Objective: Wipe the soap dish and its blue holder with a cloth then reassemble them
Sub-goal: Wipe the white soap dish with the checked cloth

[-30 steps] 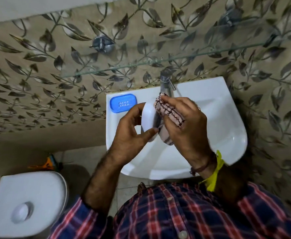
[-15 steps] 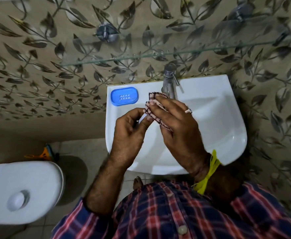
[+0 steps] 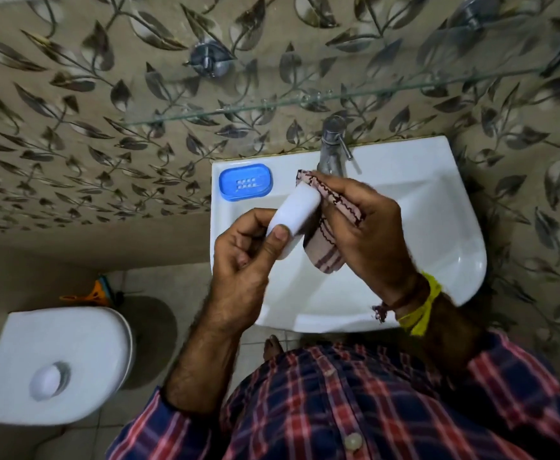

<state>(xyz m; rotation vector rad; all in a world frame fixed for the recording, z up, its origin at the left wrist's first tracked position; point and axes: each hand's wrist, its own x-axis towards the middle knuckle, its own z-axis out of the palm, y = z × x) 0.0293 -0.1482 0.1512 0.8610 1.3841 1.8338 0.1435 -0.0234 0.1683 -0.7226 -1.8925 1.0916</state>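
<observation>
Two hands busy above the white ceramic basin (image 3: 437, 207). Left hand (image 3: 238, 260) grips the white oval plastic soap dish (image 3: 293, 215), thumb over its near end; right hand (image 3: 364, 227) pinches the pink checked cloth (image 3: 325, 250) against the dish's far edge. Half a second ago the dish was hidden behind the fingers, now it's tilted into view, so wiping looks midway. Blue rectangular plastic holder (image 3: 245, 182) sits on the basin's back-left ledge, apparently unwiped, reassembly pending.
</observation>
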